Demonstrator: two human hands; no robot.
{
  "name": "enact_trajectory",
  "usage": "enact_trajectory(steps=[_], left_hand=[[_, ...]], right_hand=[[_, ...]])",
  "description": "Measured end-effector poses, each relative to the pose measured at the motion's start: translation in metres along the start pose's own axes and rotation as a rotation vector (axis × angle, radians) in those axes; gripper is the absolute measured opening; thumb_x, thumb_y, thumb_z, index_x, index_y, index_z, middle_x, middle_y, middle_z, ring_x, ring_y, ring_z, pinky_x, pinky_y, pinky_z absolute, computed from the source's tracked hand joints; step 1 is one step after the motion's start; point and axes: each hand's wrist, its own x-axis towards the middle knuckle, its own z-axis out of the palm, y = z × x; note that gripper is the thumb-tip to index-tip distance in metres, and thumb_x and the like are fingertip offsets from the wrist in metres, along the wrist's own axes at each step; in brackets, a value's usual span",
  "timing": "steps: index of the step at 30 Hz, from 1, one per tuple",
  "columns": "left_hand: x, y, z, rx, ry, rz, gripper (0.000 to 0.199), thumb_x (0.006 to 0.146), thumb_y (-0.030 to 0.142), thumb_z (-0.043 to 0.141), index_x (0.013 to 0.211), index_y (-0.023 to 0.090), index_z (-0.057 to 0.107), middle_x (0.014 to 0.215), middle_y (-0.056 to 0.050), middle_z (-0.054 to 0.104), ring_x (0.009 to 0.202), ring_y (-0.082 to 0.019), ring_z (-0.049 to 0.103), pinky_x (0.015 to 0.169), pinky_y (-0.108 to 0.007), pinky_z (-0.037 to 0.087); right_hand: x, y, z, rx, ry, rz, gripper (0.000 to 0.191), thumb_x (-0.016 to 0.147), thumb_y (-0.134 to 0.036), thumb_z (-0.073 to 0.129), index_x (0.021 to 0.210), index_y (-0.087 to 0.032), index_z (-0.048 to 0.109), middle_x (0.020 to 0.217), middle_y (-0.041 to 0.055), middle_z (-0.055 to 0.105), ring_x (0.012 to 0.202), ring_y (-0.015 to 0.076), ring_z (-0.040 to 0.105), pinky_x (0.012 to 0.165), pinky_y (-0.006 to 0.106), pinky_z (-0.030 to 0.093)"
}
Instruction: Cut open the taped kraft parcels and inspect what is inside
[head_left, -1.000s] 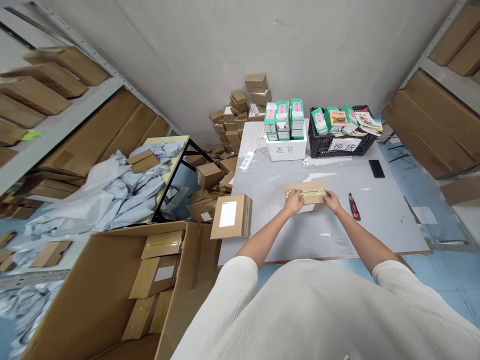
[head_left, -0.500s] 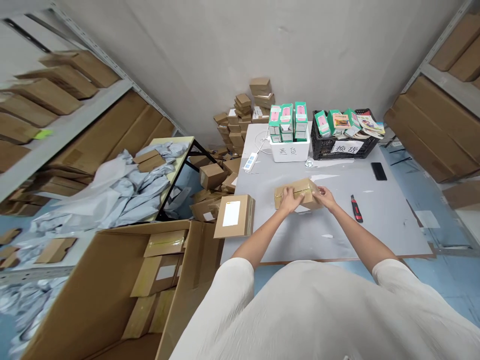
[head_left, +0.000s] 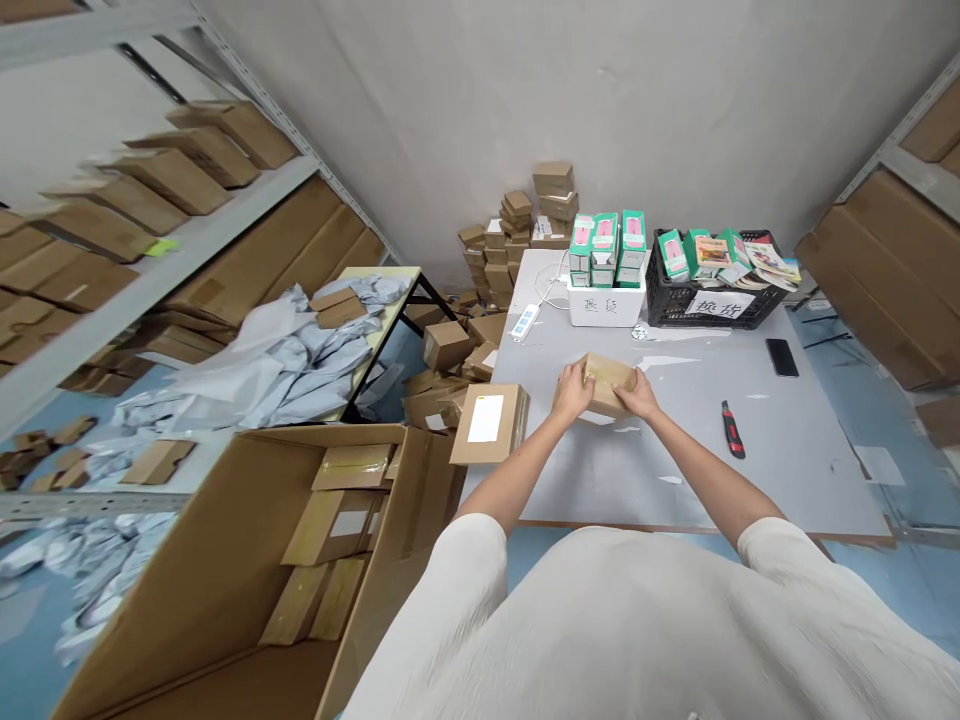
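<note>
A small brown cardboard box (head_left: 606, 372) with shiny tape is held between both my hands over the grey tabletop (head_left: 690, 495). My left hand (head_left: 573, 390) grips its left end, while my right hand (head_left: 637, 392) is closed round the right end with the thumb on top. A white label shows low on the side facing me. To the left, another cardboard box (head_left: 517, 430) with a white label sits at the table's edge. A red and black utility knife (head_left: 733, 430) lies to the right of my right hand.
At the back of the table stand a white bin (head_left: 606, 308) of green boxes and a black crate (head_left: 667, 300) with books. A phone (head_left: 782, 357) and a power strip (head_left: 524, 322) lie there too. A large open carton (head_left: 397, 520) holding several boxes is at the lower left.
The box in my hands has been turned, and my grip has shifted to its two ends. The view has swung left, so the surroundings appear further right.
</note>
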Motion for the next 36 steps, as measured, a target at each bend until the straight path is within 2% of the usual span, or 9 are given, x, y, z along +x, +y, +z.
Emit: enact_trajectory(steps=[5, 11, 14, 17, 20, 23, 26, 29, 36], left_hand=[[0.003, -0.005, 0.011, -0.119, -0.013, -0.054, 0.051, 0.106, 0.032, 0.055, 0.156, 0.025, 0.053, 0.146, -0.015, 0.065, 0.128, -0.03, 0.067, 0.115, -0.045, 0.052], [0.003, 0.013, 0.043, -0.116, -0.096, -0.071, 0.051, 0.106, 0.028, 0.052, 0.157, 0.023, 0.052, 0.152, -0.017, 0.062, 0.138, -0.031, 0.063, 0.117, -0.044, 0.051], [0.002, 0.025, 0.052, -0.041, -0.145, -0.025, 0.052, 0.103, 0.022, 0.053, 0.155, 0.023, 0.055, 0.155, -0.017, 0.06, 0.145, -0.032, 0.058, 0.121, -0.047, 0.048], [0.001, 0.04, 0.057, 0.111, -0.121, 0.124, 0.047, 0.098, 0.016, 0.058, 0.144, 0.026, 0.065, 0.161, -0.015, 0.055, 0.151, -0.035, 0.05, 0.124, -0.052, 0.044], [0.0, 0.058, 0.06, 0.17, -0.178, 0.282, 0.041, 0.1, 0.016, 0.057, 0.137, 0.027, 0.07, 0.152, -0.013, 0.062, 0.143, -0.032, 0.057, 0.121, -0.048, 0.047], [-0.001, 0.07, 0.059, 0.137, -0.218, 0.321, 0.032, 0.106, 0.027, 0.055, 0.133, 0.026, 0.072, 0.143, -0.011, 0.068, 0.136, -0.029, 0.061, 0.118, -0.042, 0.048], [-0.002, 0.075, 0.054, 0.126, -0.184, 0.215, 0.032, 0.109, 0.045, 0.056, 0.129, 0.027, 0.073, 0.14, -0.01, 0.07, 0.134, -0.03, 0.062, 0.116, -0.041, 0.047], [-0.004, 0.071, 0.044, 0.148, -0.132, 0.087, 0.045, 0.102, 0.061, 0.066, 0.129, 0.026, 0.07, 0.141, -0.014, 0.067, 0.136, -0.036, 0.06, 0.115, -0.046, 0.046], [-0.002, 0.043, 0.019, 0.098, -0.112, -0.055, 0.042, 0.1, 0.048, 0.065, 0.136, 0.024, 0.063, 0.145, -0.018, 0.063, 0.138, -0.041, 0.06, 0.113, -0.052, 0.048]], right_hand=[[0.01, 0.005, -0.019, 0.012, 0.077, -0.131, 0.094, 0.083, -0.046, 0.074, 0.168, -0.025, 0.041, 0.166, 0.0134, 0.055, 0.153, 0.037, 0.052, 0.132, 0.057, 0.039], [0.007, 0.012, -0.063, -0.04, 0.139, -0.17, 0.075, 0.087, -0.034, 0.061, 0.161, -0.024, 0.052, 0.161, 0.0111, 0.062, 0.145, 0.0364, 0.06, 0.128, 0.057, 0.044], [0.006, 0.019, -0.082, -0.024, 0.151, -0.179, 0.068, 0.089, -0.032, 0.057, 0.157, -0.026, 0.057, 0.155, 0.0097, 0.067, 0.136, 0.0352, 0.066, 0.125, 0.057, 0.048], [0.007, 0.025, -0.092, 0.001, 0.143, -0.188, 0.062, 0.091, -0.034, 0.055, 0.152, -0.027, 0.062, 0.15, 0.0089, 0.071, 0.133, 0.0346, 0.067, 0.124, 0.057, 0.048], [0.009, 0.026, -0.09, 0.053, 0.14, -0.197, 0.061, 0.092, -0.038, 0.057, 0.151, -0.026, 0.062, 0.148, 0.0106, 0.072, 0.133, 0.0349, 0.067, 0.125, 0.057, 0.048], [0.011, 0.022, -0.079, 0.144, 0.132, -0.183, 0.065, 0.091, -0.04, 0.059, 0.155, -0.027, 0.058, 0.147, 0.0123, 0.071, 0.136, 0.0339, 0.066, 0.124, 0.058, 0.049], [0.013, 0.015, -0.066, 0.292, 0.098, -0.132, 0.071, 0.088, -0.039, 0.061, 0.158, -0.032, 0.052, 0.147, 0.0108, 0.068, 0.133, 0.0304, 0.069, 0.115, 0.056, 0.057], [0.013, 0.01, -0.057, 0.435, 0.034, -0.114, 0.068, 0.084, -0.036, 0.065, 0.151, -0.029, 0.056, 0.144, 0.0115, 0.068, 0.128, 0.0291, 0.073, 0.108, 0.052, 0.063], [0.007, 0.023, -0.053, 0.142, 0.004, -0.049, 0.044, 0.081, -0.035, 0.065, 0.122, -0.022, 0.075, 0.137, 0.0111, 0.076, 0.13, 0.0314, 0.07, 0.117, 0.053, 0.054]])
